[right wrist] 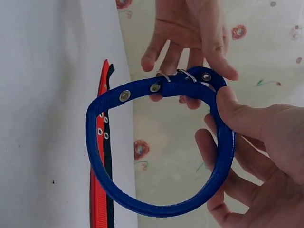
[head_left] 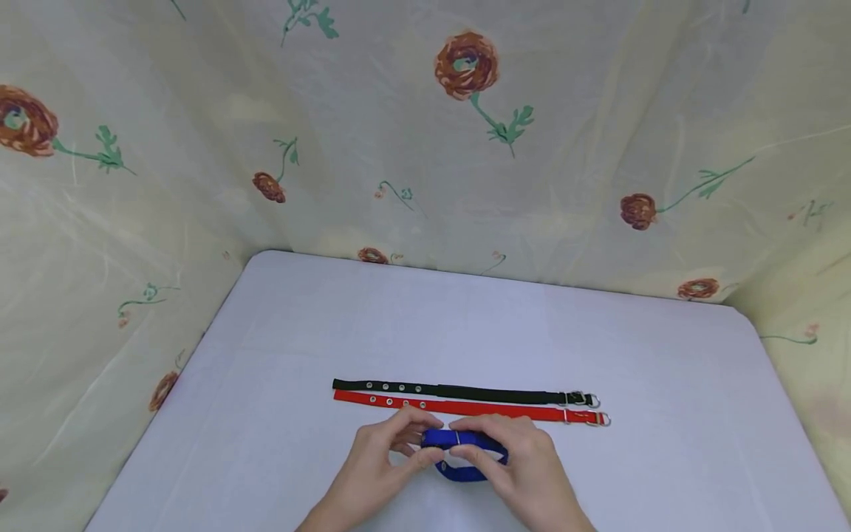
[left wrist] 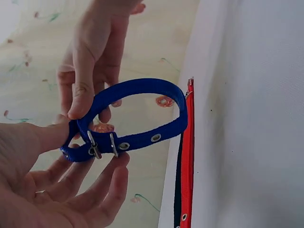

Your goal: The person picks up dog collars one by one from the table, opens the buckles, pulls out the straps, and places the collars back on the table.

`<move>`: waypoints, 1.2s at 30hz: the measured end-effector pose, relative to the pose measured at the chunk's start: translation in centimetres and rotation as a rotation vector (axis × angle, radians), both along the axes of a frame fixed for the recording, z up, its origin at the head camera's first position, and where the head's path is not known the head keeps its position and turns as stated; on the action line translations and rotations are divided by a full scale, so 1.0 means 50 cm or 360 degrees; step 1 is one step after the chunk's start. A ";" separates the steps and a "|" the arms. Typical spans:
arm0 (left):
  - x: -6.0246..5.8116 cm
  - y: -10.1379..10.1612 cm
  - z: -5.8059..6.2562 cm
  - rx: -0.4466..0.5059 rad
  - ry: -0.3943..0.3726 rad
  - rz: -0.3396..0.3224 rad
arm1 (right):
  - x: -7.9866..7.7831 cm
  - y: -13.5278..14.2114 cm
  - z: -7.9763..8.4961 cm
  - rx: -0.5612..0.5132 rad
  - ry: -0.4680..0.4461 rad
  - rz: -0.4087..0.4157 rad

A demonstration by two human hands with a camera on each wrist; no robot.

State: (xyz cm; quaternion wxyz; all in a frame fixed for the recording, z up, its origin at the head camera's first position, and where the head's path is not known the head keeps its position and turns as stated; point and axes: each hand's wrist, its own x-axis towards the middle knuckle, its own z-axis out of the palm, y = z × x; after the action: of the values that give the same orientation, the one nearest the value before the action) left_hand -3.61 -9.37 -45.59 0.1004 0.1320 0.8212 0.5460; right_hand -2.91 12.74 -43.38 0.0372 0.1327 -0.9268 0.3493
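Observation:
A blue collar (head_left: 464,475) with metal eyelets and a buckle (left wrist: 94,145) is held up above the white table, bent into a closed loop. Its strap runs through the buckle, with the end curling past it. My left hand (head_left: 382,454) pinches the collar near the buckle, thumb on one side and fingers beneath, as the left wrist view shows. On the band beside the buckle, my right hand (head_left: 528,462) grips with thumb and fingers; in the right wrist view its thumb (right wrist: 237,111) presses the blue strap. Fingertips of both hands are close together.
Behind the hands, a black collar (head_left: 492,394) and a red collar (head_left: 492,408) lie straight, side by side, on the white table (head_left: 279,332). Their buckles point right. A flowered curtain (head_left: 372,111) hangs around the table's back and sides.

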 end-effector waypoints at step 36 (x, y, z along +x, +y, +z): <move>0.014 0.008 -0.007 0.0029 0.0081 -0.0025 | 0.005 0.001 -0.009 0.0030 0.0215 0.0047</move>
State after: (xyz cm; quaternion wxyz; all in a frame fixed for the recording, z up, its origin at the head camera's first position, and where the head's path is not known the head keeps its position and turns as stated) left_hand -2.88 -8.98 -45.91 0.0824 0.1531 0.8174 0.5492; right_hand -2.64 12.80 -43.84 0.0932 0.1701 -0.9234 0.3313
